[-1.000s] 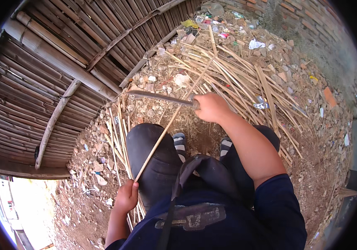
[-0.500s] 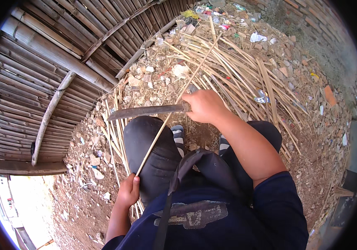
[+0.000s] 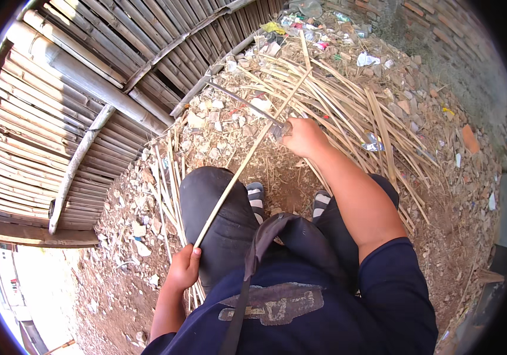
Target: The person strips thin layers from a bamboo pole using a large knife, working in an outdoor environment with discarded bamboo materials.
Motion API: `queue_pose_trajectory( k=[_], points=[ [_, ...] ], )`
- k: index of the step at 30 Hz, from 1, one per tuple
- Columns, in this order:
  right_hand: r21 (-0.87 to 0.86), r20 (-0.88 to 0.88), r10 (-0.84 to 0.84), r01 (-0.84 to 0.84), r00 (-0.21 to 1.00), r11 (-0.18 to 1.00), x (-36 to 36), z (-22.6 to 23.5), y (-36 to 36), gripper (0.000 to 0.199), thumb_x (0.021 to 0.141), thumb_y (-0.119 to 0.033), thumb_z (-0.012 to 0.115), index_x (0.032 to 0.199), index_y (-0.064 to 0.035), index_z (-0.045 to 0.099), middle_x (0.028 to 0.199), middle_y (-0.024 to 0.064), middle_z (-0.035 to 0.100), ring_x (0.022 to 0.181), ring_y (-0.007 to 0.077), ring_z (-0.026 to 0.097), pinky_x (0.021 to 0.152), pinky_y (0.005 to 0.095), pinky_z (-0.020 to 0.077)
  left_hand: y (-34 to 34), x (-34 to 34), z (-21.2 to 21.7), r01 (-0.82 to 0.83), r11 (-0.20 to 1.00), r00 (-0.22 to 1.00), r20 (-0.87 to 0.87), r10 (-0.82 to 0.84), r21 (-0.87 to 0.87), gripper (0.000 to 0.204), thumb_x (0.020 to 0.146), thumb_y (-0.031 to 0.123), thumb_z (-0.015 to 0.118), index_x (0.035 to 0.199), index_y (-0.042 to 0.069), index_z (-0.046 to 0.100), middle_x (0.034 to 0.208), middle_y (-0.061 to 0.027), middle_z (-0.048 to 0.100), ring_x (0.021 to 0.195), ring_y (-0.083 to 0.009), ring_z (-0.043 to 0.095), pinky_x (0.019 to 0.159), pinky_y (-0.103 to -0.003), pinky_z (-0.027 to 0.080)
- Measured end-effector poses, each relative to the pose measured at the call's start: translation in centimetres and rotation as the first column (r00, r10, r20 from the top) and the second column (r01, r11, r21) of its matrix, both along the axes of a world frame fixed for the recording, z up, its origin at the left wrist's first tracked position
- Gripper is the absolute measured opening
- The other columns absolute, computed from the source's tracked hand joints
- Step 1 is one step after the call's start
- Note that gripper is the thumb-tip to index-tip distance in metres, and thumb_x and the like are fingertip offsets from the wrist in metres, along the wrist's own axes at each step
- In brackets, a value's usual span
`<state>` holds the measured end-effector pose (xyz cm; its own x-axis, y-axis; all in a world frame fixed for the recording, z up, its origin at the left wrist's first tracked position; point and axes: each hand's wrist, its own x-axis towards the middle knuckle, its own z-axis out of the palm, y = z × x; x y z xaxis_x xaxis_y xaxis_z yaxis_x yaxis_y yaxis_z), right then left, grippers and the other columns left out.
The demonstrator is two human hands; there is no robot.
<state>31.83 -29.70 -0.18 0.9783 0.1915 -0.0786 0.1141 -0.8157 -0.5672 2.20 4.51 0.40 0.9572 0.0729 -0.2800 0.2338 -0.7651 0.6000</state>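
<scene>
Closed fingers (image 3: 196, 254) of the left hand (image 3: 182, 272) hold a bamboo strip (image 3: 228, 189) slanting up and right ahead of them; the right hand's (image 3: 305, 138) fingers clench a machete (image 3: 244, 103), blade pointing forward-left.

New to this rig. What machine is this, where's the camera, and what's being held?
No machine: these are a person's bare hands, seen from a fisheye camera worn on the head and looking down, so straight edges bend near the rim. The left hand holds one end of a long pale strip, likely split bamboo. The right hand grips a long knife; whether its blade touches the strip is unclear. Ahead, a pile of similar strips lies on rubble-strewn ground.
</scene>
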Motion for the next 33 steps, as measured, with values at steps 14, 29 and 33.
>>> queue_pose_trajectory(
  k=[14,29,33],
  points=[
    [-0.037,-0.003,0.026,-0.026,1.0,0.999,1.3,-0.6,-2.0,0.04,0.083,-0.026,0.072,0.118,-0.0065,0.069,0.105,0.0204,0.073,0.101,0.039,0.069,0.088,0.047,0.0556,0.1,0.2,2.4,-0.015,1.0,0.995,-0.099,0.013,-0.02,0.047,0.11,0.039,0.045,0.089,-0.002,0.055,0.073,-0.0177,0.057,0.069,-0.0265,0.052,0.07,-0.042,0.047],
    [-0.102,0.12,0.255,-0.244,0.959,0.964,-3.0,2.5,-1.1,0.035,0.084,-0.036,0.077,0.099,-0.006,0.067,0.085,0.0185,0.071,0.085,0.0387,0.07,0.078,0.0508,0.0548,0.9,-0.7,0.2,-0.16,0.921,0.971,-0.222,0.083,-0.354,0.047,0.112,0.043,0.039,0.083,0.009,0.054,0.061,0.0035,0.046,0.053,-0.0072,0.041,0.05,-0.026,0.033],
    [-0.242,0.049,0.456,-0.433,0.888,0.869,-4.9,3.5,2.0,0.027,0.084,-0.028,0.076,0.097,-0.0061,0.067,0.085,0.0184,0.071,0.087,0.0399,0.07,0.077,0.0515,0.0549,1.6,-1.4,-1.0,-0.14,0.907,0.98,-0.185,0.07,-0.397,0.047,0.112,0.044,0.038,0.086,0.009,0.055,0.059,0.0037,0.044,0.051,-0.0074,0.039,0.048,-0.025,0.031]
  ],
)
